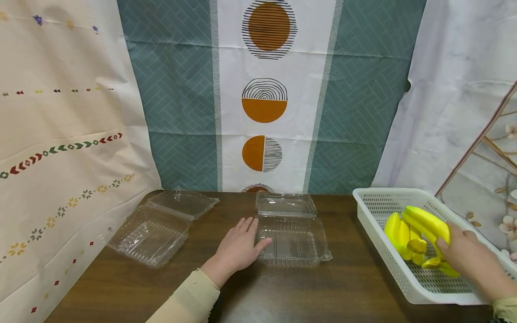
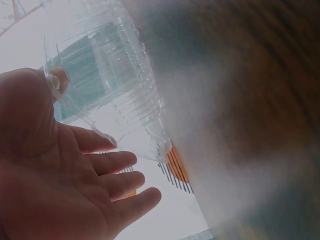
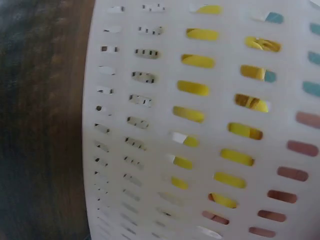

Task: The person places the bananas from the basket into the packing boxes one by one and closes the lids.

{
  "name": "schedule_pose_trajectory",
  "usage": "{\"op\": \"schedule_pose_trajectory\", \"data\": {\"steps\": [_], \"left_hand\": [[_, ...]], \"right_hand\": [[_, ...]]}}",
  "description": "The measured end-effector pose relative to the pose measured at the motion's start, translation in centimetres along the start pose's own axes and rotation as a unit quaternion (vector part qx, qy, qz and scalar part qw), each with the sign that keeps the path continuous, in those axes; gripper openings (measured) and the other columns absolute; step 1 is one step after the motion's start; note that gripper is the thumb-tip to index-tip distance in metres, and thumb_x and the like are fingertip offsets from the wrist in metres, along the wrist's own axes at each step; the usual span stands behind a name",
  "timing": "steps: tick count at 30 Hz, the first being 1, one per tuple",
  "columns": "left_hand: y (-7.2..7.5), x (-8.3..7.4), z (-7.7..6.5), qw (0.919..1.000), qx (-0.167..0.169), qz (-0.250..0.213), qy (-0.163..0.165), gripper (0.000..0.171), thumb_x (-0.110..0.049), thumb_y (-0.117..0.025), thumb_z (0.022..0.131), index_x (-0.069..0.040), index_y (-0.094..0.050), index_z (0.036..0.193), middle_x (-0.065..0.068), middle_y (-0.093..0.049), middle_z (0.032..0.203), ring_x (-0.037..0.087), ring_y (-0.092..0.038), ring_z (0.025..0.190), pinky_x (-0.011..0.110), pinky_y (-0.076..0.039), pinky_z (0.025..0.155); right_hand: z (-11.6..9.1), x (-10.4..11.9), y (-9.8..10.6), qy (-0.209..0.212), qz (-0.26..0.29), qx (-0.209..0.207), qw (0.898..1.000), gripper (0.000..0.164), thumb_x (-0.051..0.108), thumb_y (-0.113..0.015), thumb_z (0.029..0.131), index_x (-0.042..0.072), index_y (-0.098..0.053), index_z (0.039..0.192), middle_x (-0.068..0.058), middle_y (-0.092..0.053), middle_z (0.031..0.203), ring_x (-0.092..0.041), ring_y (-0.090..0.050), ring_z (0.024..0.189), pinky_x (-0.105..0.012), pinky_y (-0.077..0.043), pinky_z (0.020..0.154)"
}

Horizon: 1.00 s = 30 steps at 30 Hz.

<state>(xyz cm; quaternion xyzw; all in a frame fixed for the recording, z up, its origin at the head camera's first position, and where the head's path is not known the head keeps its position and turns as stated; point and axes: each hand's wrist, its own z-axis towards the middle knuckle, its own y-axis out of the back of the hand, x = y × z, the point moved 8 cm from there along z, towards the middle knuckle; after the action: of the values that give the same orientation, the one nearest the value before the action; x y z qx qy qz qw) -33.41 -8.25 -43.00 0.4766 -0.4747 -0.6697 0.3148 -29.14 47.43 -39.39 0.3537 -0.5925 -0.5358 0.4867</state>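
Note:
My left hand (image 1: 241, 246) rests at the left side of a clear plastic clamshell container (image 1: 292, 237). Its fingers are straight along the side and the thumb reaches over the rim. In the left wrist view, the left hand (image 2: 75, 155) shows its palm, with the fingertips at the container's (image 2: 105, 65) edge. Over the white basket (image 1: 387, 273), my right hand (image 1: 470, 255) grips a yellow banana (image 1: 428, 222). More yellow bananas (image 1: 397, 235) lie in the basket below it. The basket's slotted wall (image 3: 160, 110) mostly hides hand and fruit in the right wrist view.
Another open clear clamshell container (image 1: 151, 233) stands at the left of the brown wooden table (image 1: 347, 287), its lid (image 1: 181, 202) tilted back. The middle container's lid (image 1: 286, 204) is also folded back. A patterned curtain (image 1: 181, 98) hangs behind the table, with cloths on both sides.

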Motion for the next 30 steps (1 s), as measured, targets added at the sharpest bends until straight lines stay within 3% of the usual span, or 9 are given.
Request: {"op": "schedule_pose_trajectory", "data": {"steps": [8, 17, 30], "left_hand": [[0.0, -0.2, 0.1, 1.0, 0.0, 0.009, -0.002, 0.089, -0.066, -0.052, 0.111, 0.001, -0.041, 0.169, 0.021, -0.038, 0.174, 0.042, -0.03, 0.164, 0.059, -0.032, 0.129], [0.0, 0.0, 0.1, 1.0, 0.0, 0.006, 0.001, 0.09, -0.066, -0.052, 0.111, 0.0, -0.04, 0.169, 0.021, -0.038, 0.175, 0.041, -0.03, 0.164, 0.059, -0.032, 0.129], [0.0, 0.0, 0.1, 1.0, 0.002, 0.001, -0.001, 0.09, -0.066, -0.052, 0.111, 0.001, -0.04, 0.169, 0.022, -0.037, 0.175, 0.041, -0.03, 0.164, 0.059, -0.032, 0.129]], "right_hand": [[-0.1, 0.5, 1.9, 0.016, 0.0, -0.057, 0.998, 0.069, 0.017, -0.053, 0.107, -0.026, -0.023, 0.153, -0.054, -0.04, 0.117, -0.059, -0.055, 0.095, -0.076, -0.052, 0.08], [-0.4, 1.7, 3.4, 0.0, 0.02, -0.079, 0.997, 0.072, 0.016, -0.049, 0.111, -0.022, -0.014, 0.161, -0.05, -0.037, 0.121, -0.06, -0.053, 0.098, -0.075, -0.051, 0.08], [-0.7, 4.0, 5.4, 0.055, 0.041, -0.113, 0.991, 0.066, 0.017, -0.045, 0.114, -0.022, -0.018, 0.16, -0.049, -0.039, 0.119, -0.06, -0.05, 0.098, -0.075, -0.047, 0.078]]}}
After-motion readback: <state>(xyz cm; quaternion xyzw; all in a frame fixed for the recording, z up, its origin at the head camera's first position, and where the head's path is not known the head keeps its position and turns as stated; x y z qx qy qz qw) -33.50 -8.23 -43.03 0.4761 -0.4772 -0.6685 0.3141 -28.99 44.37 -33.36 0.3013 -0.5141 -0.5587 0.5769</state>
